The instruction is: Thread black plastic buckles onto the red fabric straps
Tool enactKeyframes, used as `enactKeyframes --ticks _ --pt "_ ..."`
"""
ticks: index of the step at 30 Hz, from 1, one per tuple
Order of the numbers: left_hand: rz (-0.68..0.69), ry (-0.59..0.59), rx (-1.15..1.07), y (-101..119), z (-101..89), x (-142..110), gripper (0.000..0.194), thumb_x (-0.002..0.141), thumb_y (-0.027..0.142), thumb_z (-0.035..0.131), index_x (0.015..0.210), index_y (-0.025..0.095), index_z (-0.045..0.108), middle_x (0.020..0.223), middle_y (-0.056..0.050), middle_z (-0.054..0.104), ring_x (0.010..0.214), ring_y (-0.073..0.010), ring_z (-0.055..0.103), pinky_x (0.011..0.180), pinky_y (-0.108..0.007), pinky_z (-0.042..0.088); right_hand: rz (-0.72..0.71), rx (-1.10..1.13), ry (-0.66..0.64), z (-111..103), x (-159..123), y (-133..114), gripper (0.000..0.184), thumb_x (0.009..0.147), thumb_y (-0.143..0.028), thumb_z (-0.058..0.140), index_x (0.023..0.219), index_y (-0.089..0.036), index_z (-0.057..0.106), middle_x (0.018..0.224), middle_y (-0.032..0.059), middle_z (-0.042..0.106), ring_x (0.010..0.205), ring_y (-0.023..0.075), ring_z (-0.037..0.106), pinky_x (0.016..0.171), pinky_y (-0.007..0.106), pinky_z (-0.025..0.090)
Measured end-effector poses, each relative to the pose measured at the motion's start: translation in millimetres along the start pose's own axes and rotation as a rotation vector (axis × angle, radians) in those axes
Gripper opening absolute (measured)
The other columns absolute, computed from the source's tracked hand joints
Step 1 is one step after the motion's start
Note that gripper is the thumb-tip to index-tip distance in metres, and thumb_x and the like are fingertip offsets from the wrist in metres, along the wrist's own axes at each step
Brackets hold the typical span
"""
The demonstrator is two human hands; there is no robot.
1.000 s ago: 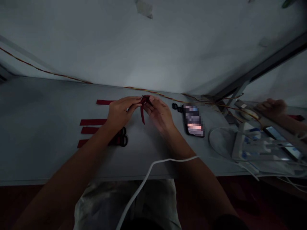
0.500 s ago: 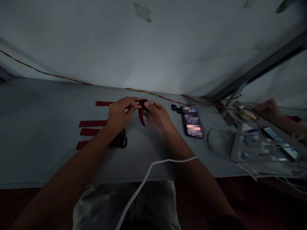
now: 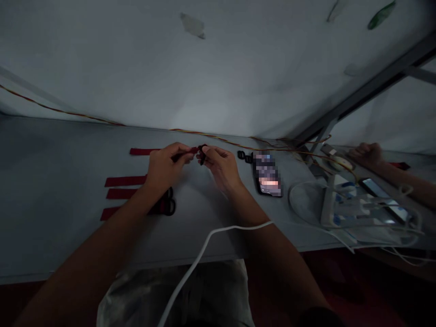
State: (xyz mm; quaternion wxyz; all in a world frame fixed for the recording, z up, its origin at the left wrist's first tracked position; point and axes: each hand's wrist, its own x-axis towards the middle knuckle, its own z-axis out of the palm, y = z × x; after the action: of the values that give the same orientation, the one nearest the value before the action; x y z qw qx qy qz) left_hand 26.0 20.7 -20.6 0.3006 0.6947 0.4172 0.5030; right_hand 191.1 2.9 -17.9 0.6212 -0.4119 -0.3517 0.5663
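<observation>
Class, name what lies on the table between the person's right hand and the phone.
Small black rings lie between the right hand and the phone, in the head view.

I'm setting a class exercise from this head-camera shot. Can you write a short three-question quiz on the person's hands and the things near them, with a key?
1. What do the left hand and the right hand pinch between them?
2. Which of these lies on the table just beyond the right hand's fingertips, to the right?
A) A pair of scissors
B) Small black rings
C) A roll of tape
3. True or false: a phone with a pixelated screen lies to the right of those rings.

Key:
1. A dark red strap
2. B
3. True
</observation>
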Motion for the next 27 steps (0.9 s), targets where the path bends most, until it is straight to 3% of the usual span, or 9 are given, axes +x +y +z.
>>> enactKeyframes --ticks 3,7,13,16,21,27 --pt "0.112 0.044 0.239 1.4 -7.6 2.4 0.004 0.090 0.027 0.073 0.092 0.026 0.077 0.083 0.003 0.081 0.074 -0.0169 0.076 0.075 -0.029 0.058 0.018 0.045 0.005 3.7 -2.0 -0.3 0.029 0.064 -0.040 0.090 0.073 -0.019 0.073 0.076 0.0000 0.069 0.073 0.0122 0.063 0.078 0.030 0.054" --pt "0.251 0.075 0.334 -1.2 -18.8 7.4 0.010 0.093 0.032 0.071 0.093 0.031 0.081 0.084 0.004 0.081 0.068 -0.0174 0.074 0.069 -0.030 0.056 0.053 0.069 0.002 6.1 -1.7 -1.6 0.028 0.064 -0.038 0.088 0.070 -0.019 0.069 0.073 -0.0009 0.065 0.070 0.0112 0.060 0.079 0.030 0.055" --pt "0.192 0.225 0.348 -10.9 -41.9 19.0 0.015 0.092 0.027 0.069 0.098 0.030 0.082 0.091 0.002 0.082 0.082 -0.0205 0.077 0.077 -0.033 0.058 -0.069 -0.014 0.188 -19.4 14.6 -7.8 0.019 0.067 -0.030 0.083 0.074 -0.021 0.068 0.067 -0.0057 0.059 0.063 0.0079 0.055 0.070 0.024 0.051" --pt "0.207 0.196 0.368 -11.7 -36.2 18.4 0.012 0.090 0.027 0.070 0.093 0.028 0.081 0.089 0.002 0.082 0.079 -0.0196 0.076 0.078 -0.032 0.058 -0.068 -0.102 0.105 -23.1 17.3 -3.8 0.027 0.065 -0.035 0.087 0.083 -0.022 0.071 0.080 -0.0033 0.067 0.072 0.0087 0.060 0.071 0.023 0.051" --pt "0.213 0.122 0.329 -7.0 -15.9 9.0 0.011 0.091 0.030 0.068 0.096 0.025 0.077 0.087 0.000 0.081 0.077 -0.0185 0.075 0.073 -0.029 0.057 -0.054 -0.116 -0.195 -4.8 6.4 8.9 0.045 0.068 -0.047 0.089 0.107 -0.028 0.076 0.113 0.0019 0.075 0.101 0.0163 0.068 0.089 0.031 0.055" --pt "0.254 0.098 0.361 -5.1 -12.8 6.0 0.010 0.091 0.031 0.068 0.093 0.024 0.076 0.083 0.000 0.080 0.070 -0.0182 0.074 0.069 -0.029 0.055 -0.110 -0.218 -0.213 1.8 0.3 10.3 0.034 0.070 -0.043 0.089 0.097 -0.024 0.081 0.092 -0.0004 0.077 0.085 0.0136 0.067 0.086 0.030 0.055"
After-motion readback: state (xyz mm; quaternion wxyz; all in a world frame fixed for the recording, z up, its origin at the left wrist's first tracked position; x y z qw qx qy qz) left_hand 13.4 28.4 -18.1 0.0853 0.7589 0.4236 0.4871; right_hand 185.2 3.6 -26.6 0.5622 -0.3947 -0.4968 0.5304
